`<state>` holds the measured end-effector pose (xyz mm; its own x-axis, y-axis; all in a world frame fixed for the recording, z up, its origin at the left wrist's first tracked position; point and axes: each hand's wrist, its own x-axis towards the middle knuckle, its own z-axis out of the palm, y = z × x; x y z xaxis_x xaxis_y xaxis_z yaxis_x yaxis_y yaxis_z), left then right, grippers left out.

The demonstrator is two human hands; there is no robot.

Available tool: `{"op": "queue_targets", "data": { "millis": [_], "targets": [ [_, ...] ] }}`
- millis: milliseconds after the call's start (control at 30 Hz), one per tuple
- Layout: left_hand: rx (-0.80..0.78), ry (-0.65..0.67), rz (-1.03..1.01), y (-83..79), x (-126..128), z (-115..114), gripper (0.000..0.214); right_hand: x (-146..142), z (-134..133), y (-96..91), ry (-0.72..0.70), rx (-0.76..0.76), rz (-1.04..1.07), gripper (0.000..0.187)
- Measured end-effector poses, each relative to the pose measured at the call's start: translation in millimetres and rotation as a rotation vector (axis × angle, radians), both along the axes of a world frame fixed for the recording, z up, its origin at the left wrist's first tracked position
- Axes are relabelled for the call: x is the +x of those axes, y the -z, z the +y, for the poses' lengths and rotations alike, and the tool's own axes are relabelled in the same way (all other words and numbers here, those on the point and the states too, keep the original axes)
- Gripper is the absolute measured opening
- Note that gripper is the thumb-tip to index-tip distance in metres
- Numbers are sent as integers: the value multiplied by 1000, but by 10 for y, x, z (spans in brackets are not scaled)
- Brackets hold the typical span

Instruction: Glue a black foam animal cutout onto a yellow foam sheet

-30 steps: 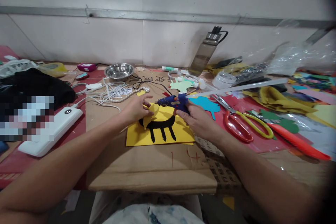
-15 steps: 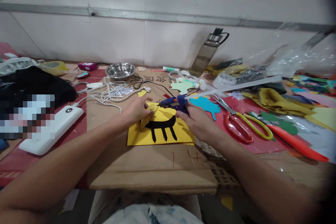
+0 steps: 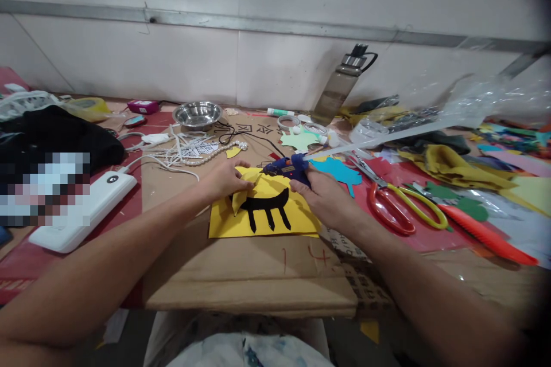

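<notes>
My right hand (image 3: 316, 186) is closed round the handle of a blue hot glue gun (image 3: 286, 167), and a long clear glue stick (image 3: 387, 136) runs out of its back. The gun's nozzle points left, close to my left hand (image 3: 230, 179). Between the thumb and fingers of that hand is a small yellow paper piece (image 3: 239, 202), its lower part folded or tilted. Beneath both hands lies a yellow sheet (image 3: 232, 228) bearing a black curved shape (image 3: 269, 203) with several downward strokes. My fingers partly hide the sheet's upper left.
On the right lie scissors (image 3: 394, 212) with red and yellow handles and a red-handled knife (image 3: 491, 238). A bottle (image 3: 342, 83) leans by the wall. A metal bowl (image 3: 197, 115), a string of beads (image 3: 219, 153) and a white power bank (image 3: 84, 215) are on the left.
The yellow paper piece in my left hand has tilted slightly, with its lower tip swung right. The glue gun has shifted very little, staying near it.
</notes>
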<state>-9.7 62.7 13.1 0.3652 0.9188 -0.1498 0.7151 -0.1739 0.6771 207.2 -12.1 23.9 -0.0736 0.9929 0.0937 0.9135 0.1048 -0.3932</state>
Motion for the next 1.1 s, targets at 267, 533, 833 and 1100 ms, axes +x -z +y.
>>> {"op": "queue_targets", "data": {
  "millis": [267, 533, 833, 1100],
  "targets": [
    [23, -60, 105, 21, -7, 29, 45, -15, 39, -5, 24, -21, -1, 35],
    [26, -64, 135, -15, 21, 42, 31, -28, 38, -12, 18, -34, -6, 34],
    [-16, -87, 157, -13, 26, 36, 31, -31, 33, -9, 33, -42, -55, 32],
    [3, -75, 169, 8, 36, 43, 26, -60, 47, 30, -34, -45, -24, 32]
  ]
}}
